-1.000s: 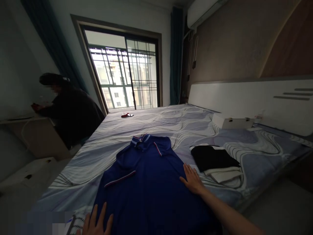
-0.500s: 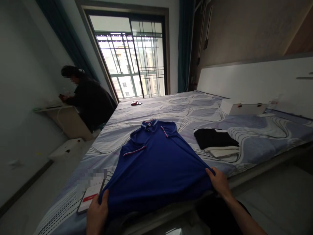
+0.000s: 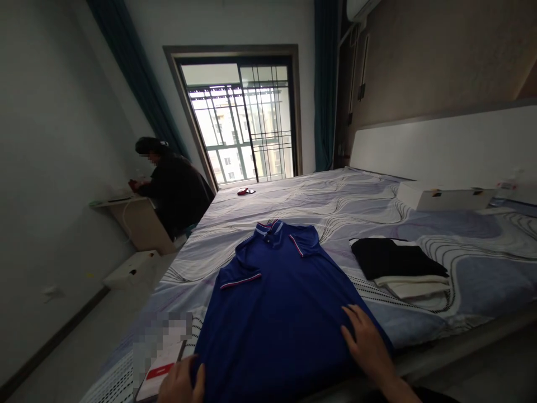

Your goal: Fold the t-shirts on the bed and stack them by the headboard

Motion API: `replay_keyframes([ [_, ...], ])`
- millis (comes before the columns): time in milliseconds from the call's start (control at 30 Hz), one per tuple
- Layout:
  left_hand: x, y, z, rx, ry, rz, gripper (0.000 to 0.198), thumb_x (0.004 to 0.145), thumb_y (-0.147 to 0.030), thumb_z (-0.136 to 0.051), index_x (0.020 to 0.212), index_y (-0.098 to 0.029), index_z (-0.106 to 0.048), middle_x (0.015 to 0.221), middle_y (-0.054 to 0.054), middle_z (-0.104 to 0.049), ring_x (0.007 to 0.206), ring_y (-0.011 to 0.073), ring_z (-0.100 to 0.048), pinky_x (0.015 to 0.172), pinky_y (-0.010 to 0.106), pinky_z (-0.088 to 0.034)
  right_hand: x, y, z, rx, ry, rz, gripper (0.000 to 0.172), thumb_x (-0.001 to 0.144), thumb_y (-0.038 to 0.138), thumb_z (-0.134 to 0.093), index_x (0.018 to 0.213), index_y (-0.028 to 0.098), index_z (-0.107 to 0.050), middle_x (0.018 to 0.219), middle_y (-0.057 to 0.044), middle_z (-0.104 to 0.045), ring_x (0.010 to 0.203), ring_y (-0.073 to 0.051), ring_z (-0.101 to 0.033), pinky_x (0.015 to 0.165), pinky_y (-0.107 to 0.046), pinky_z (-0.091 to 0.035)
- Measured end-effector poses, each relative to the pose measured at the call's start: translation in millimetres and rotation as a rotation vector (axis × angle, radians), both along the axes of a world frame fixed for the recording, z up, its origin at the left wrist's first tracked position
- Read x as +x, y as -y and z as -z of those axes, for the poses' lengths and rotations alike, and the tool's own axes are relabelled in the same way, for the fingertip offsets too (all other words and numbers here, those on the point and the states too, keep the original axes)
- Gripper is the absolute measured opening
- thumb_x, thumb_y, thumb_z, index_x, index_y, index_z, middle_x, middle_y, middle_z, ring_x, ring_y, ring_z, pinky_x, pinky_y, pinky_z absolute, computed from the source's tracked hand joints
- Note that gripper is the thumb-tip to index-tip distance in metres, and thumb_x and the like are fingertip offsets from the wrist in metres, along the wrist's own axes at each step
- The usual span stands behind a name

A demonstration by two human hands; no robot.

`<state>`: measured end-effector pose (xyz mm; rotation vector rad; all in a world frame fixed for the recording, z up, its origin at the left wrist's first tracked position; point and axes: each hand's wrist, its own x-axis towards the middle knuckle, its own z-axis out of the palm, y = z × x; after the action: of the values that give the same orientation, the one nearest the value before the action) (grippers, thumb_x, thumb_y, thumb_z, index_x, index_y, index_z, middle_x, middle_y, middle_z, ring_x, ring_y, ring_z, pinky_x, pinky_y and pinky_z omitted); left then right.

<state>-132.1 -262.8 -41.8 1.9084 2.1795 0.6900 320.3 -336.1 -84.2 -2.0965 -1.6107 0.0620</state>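
A blue polo shirt (image 3: 281, 302) lies spread on the bed, its collar toward the window and its short sleeves folded inward over the front. My right hand (image 3: 367, 344) rests on the shirt's lower right part with fingers apart. At the lower left edge of the shirt is my left hand (image 3: 182, 380); its thumb and fingers are spread a little, and the frame's bottom edge cuts it off. A phone (image 3: 161, 369) with a red bar on its screen lies beside my left hand, partly pixelated.
Folded black and cream clothes (image 3: 398, 260) lie on the patterned bed (image 3: 302, 198), right of the shirt. A white box (image 3: 444, 196) stands farther back. A person in black (image 3: 180, 190) is at a small desk (image 3: 138, 221) on the left.
My right hand has let go of the hem and moved onto the shirt. My left hand has loosened and sits lower in view. The shirt lies flatter, and the view has shifted.
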Motion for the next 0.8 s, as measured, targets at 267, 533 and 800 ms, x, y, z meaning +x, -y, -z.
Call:
replay_keyframes([
  [267,89.8,-163.1,-17.3,0.240,0.187,-0.073,0.043,0.084,-0.034,-0.041,0.114,-0.011,-0.062,0.113,0.016,-0.066,0.109,0.0274,-0.063,0.099,0.040,-0.048,-84.2,-149.9,-37.4,-0.248,0.038,-0.348,0.069,0.098,0.056,-0.029,0.156,0.018,-0.027,0.164,-0.005,-0.015,0.152,-0.027,-0.007,0.123,-0.050,-0.005],
  [533,75.9,-240.2,13.7,0.246,0.236,-0.328,0.033,0.086,-0.033,-0.042,0.101,-0.017,-0.066,0.103,0.014,-0.067,0.094,0.0308,-0.064,0.084,0.043,-0.050,-100.8,-269.6,-35.5,-0.125,-0.017,-0.550,0.057,0.099,0.048,-0.038,0.149,0.022,-0.042,0.158,-0.003,-0.035,0.148,-0.023,-0.024,0.123,-0.043,-0.011],
  [800,51.5,-249.5,17.2,0.210,0.262,-0.142,0.047,0.080,-0.009,-0.038,0.115,-0.020,-0.067,0.117,0.010,-0.063,0.105,0.0254,-0.062,0.093,0.038,-0.048,-219.6,-418.2,-72.1,-0.326,-0.228,-0.381,0.050,0.081,0.058,-0.064,0.104,0.015,-0.075,0.110,-0.016,-0.073,0.105,-0.032,-0.067,0.086,-0.036,-0.051],
])
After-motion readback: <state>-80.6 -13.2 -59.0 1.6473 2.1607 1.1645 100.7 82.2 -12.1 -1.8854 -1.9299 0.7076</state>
